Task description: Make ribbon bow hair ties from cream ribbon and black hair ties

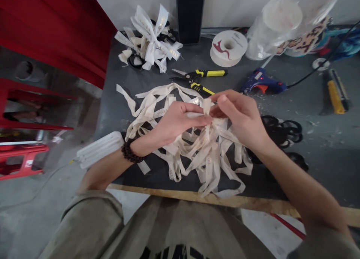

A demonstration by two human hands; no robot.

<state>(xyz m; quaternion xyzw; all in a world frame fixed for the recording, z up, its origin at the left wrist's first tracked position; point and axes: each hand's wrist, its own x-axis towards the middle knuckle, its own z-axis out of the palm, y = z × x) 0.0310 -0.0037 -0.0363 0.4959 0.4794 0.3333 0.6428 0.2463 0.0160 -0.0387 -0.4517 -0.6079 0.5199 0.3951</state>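
Note:
Over the middle of the dark table, my left hand (180, 122) and my right hand (239, 118) meet fingertip to fingertip. Both pinch a cream ribbon (207, 106), whose short end stands up between the fingers. Folds of it under the right fingers are partly hidden. Below and around the hands lies a loose tangle of cream printed ribbon (208, 165). Just behind the hands lie scissors (197, 77) with yellow-and-black handles and spread blades. Black hair ties (281, 129) are heaped beside my right forearm.
White ribbon bows (152, 37) are piled at the back left. A ribbon spool (229, 47), a blue glue gun (261, 80) and a clear plastic bag (275, 22) stand toward the back right. A yellow utility knife (336, 92) lies far right. The wooden table edge (180, 193) runs before my body.

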